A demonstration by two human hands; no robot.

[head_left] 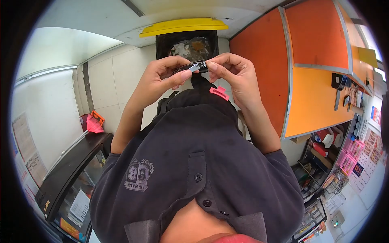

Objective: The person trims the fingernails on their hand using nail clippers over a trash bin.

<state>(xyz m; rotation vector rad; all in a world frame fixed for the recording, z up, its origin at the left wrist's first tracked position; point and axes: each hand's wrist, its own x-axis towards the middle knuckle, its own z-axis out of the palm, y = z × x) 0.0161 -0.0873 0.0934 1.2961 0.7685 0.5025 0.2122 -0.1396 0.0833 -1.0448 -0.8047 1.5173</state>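
Dark shirt (182, 133) is nearest; beyond, the left hand (159, 77) grips a small black-and-silver object (195, 67), the right hand (236, 75) pinching its end. Two-handed handling seems underway; next move probably needs steadiness.

I see glossiness on the small black item (189, 65), smooth plastic on the pink claw clip (222, 91) and yellow lid (184, 27), matt cloth on the polo shirt (174, 139), dull metal on the cabinet edging (290, 56).

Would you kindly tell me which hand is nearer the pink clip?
Right. The right hand is above and right of the pink clip in view; the left hand is farther off, to its left.
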